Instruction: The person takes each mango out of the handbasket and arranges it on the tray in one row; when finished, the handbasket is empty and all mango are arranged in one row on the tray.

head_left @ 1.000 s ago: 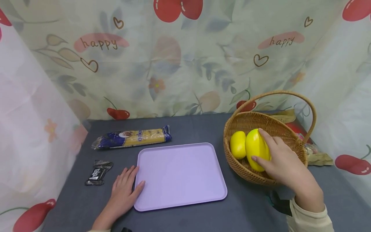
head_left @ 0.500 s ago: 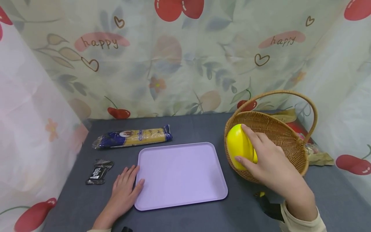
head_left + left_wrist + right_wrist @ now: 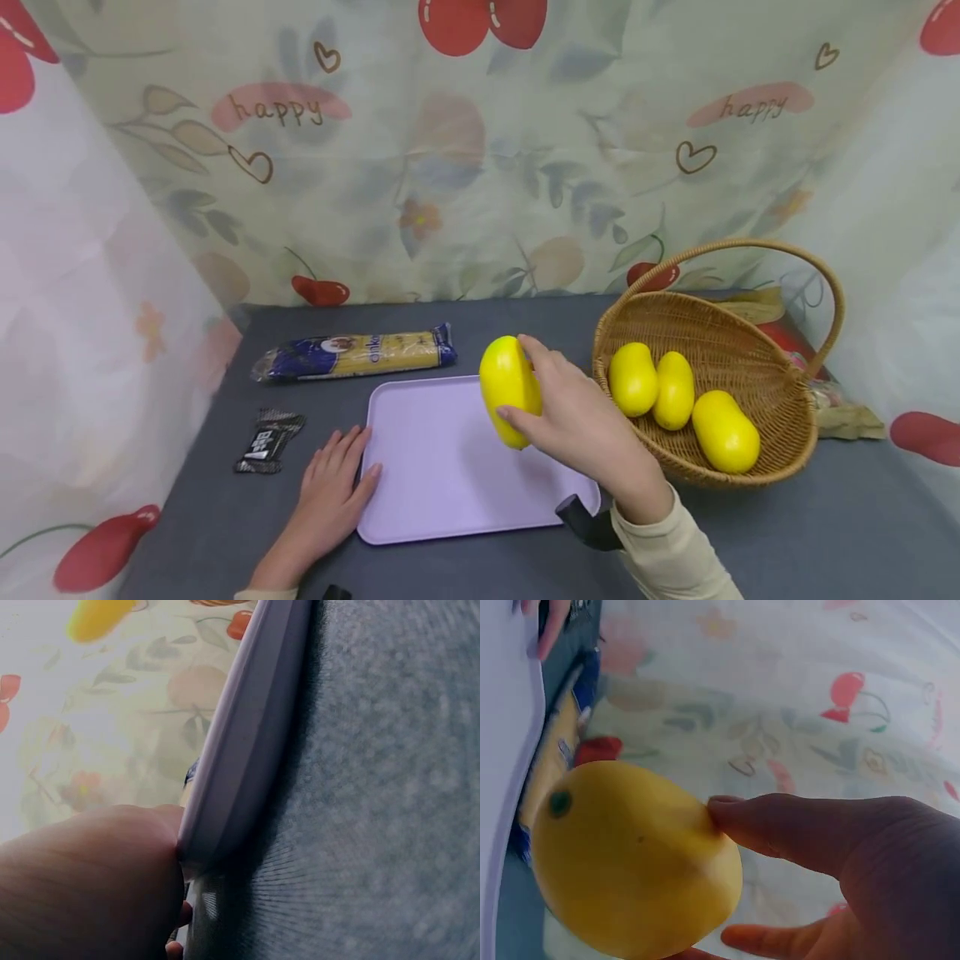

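Note:
My right hand (image 3: 581,412) grips a yellow mango (image 3: 506,387) between thumb and fingers, up over the lilac tray (image 3: 420,487). In the right wrist view the mango (image 3: 630,855) shows a small green stem spot, and the thumb (image 3: 795,825) presses its side. My left hand (image 3: 326,492) lies flat at the tray's left edge, its fingers relaxed and touching the rim; the left wrist view shows that hand (image 3: 97,877) against the tray's side (image 3: 240,750). A wicker basket (image 3: 772,358) on the right holds three more mangoes (image 3: 726,432).
Behind the tray lies a blue and yellow pack of pasta (image 3: 360,354). A small black wrapped packet (image 3: 270,442) is to the left of my left hand. The basket's tall handle (image 3: 750,244) arches up, with brown and red packaging (image 3: 847,421) partly hidden behind it.
My right hand has lifted the mango out of the basket and carried it left over the tray. The mangoes left in the basket are now uncovered. The left hand stays at the tray's edge.

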`<act>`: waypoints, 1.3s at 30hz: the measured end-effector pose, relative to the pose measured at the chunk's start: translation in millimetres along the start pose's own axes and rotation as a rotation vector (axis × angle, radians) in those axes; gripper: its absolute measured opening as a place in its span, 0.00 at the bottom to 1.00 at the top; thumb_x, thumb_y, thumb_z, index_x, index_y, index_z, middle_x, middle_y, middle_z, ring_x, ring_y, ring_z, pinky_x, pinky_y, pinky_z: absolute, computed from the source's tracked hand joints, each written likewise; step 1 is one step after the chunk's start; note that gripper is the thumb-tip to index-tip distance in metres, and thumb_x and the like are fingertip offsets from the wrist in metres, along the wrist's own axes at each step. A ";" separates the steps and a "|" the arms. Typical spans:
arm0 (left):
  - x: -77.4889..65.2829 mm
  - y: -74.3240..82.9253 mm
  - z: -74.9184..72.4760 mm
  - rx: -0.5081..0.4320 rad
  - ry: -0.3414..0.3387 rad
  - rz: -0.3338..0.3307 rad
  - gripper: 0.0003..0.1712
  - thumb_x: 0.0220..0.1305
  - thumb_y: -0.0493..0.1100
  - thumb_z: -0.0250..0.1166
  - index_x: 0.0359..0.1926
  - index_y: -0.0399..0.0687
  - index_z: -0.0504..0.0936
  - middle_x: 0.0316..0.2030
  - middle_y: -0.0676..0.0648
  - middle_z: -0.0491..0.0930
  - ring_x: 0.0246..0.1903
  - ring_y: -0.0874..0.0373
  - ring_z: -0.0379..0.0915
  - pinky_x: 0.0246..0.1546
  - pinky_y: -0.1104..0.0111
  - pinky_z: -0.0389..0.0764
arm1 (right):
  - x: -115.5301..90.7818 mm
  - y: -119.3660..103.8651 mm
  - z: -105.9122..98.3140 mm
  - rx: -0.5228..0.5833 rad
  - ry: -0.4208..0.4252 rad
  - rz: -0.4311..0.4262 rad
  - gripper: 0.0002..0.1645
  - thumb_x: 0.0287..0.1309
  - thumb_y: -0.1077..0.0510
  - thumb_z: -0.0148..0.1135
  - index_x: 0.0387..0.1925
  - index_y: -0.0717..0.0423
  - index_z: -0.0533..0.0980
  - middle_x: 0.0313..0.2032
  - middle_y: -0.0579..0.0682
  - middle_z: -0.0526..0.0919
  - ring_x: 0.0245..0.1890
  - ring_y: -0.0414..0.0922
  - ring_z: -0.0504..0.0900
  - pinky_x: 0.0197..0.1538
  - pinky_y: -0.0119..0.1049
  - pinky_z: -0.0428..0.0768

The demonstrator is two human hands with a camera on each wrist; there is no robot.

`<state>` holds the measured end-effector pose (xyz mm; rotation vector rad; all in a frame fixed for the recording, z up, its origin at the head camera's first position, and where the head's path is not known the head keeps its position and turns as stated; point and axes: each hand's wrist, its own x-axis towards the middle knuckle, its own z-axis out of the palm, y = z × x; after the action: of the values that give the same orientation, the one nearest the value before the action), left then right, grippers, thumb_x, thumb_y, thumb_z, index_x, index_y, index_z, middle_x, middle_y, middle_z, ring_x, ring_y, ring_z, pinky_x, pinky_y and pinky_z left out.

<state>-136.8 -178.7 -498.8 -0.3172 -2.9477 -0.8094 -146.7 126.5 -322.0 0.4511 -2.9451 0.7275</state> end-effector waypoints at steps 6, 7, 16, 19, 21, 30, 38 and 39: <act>-0.4 -0.2 1.3 0.010 0.019 0.010 0.33 0.71 0.54 0.52 0.71 0.44 0.61 0.69 0.37 0.60 0.71 0.37 0.46 0.66 0.39 0.45 | 28.3 -21.1 38.4 0.101 -0.098 0.085 0.46 0.55 0.42 0.65 0.65 0.63 0.60 0.51 0.58 0.77 0.37 0.46 0.78 0.37 0.38 0.79; -0.6 -0.3 1.2 0.010 0.013 0.001 0.33 0.71 0.54 0.52 0.71 0.45 0.61 0.69 0.38 0.59 0.71 0.38 0.45 0.66 0.39 0.44 | 32.0 -23.4 44.1 0.104 -0.112 0.080 0.46 0.55 0.42 0.65 0.65 0.64 0.60 0.50 0.59 0.77 0.36 0.47 0.78 0.36 0.38 0.79; 0.7 0.1 1.5 0.011 -0.048 -0.042 0.35 0.71 0.56 0.52 0.72 0.48 0.58 0.71 0.39 0.57 0.72 0.39 0.43 0.67 0.39 0.42 | 54.4 -33.9 92.9 0.108 -0.178 0.036 0.45 0.55 0.43 0.65 0.65 0.62 0.59 0.46 0.59 0.78 0.35 0.47 0.77 0.36 0.38 0.79; 1.9 0.2 0.9 0.013 -0.055 -0.045 0.35 0.71 0.56 0.52 0.73 0.48 0.58 0.71 0.40 0.57 0.72 0.39 0.42 0.68 0.40 0.42 | 60.4 -37.8 109.6 0.124 -0.195 0.031 0.45 0.56 0.43 0.65 0.66 0.60 0.59 0.45 0.59 0.78 0.34 0.46 0.77 0.35 0.38 0.79; 1.8 -0.3 0.1 0.012 -0.059 -0.051 0.35 0.71 0.55 0.52 0.73 0.48 0.57 0.71 0.40 0.56 0.72 0.40 0.42 0.68 0.40 0.41 | 63.2 -40.6 119.4 0.113 -0.204 0.028 0.44 0.56 0.42 0.65 0.66 0.58 0.59 0.44 0.59 0.78 0.33 0.47 0.77 0.34 0.38 0.78; -0.1 -1.0 -1.2 0.014 -0.057 -0.060 0.35 0.71 0.55 0.53 0.73 0.49 0.57 0.72 0.40 0.56 0.72 0.40 0.42 0.68 0.40 0.42 | 65.7 -42.5 140.8 0.038 -0.214 0.027 0.37 0.59 0.39 0.61 0.63 0.52 0.64 0.43 0.57 0.77 0.34 0.46 0.74 0.35 0.38 0.77; -0.9 0.1 -2.4 0.013 -0.032 -0.049 0.34 0.70 0.55 0.53 0.72 0.49 0.59 0.71 0.40 0.58 0.72 0.39 0.43 0.68 0.39 0.43 | 59.8 -36.3 137.7 0.079 -0.327 -0.002 0.44 0.59 0.35 0.58 0.71 0.50 0.59 0.48 0.59 0.76 0.35 0.45 0.75 0.36 0.39 0.77; -1.1 0.2 -2.8 0.013 -0.032 -0.049 0.34 0.70 0.55 0.53 0.72 0.49 0.59 0.71 0.40 0.58 0.72 0.39 0.43 0.68 0.39 0.43 | 59.1 -35.5 137.1 0.093 -0.354 -0.008 0.46 0.59 0.35 0.59 0.72 0.50 0.57 0.49 0.59 0.75 0.35 0.45 0.75 0.36 0.38 0.77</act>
<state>-135.6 -180.2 -496.5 -0.2597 -3.0003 -0.7978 -192.7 17.1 -419.2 0.6616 -3.2399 0.8686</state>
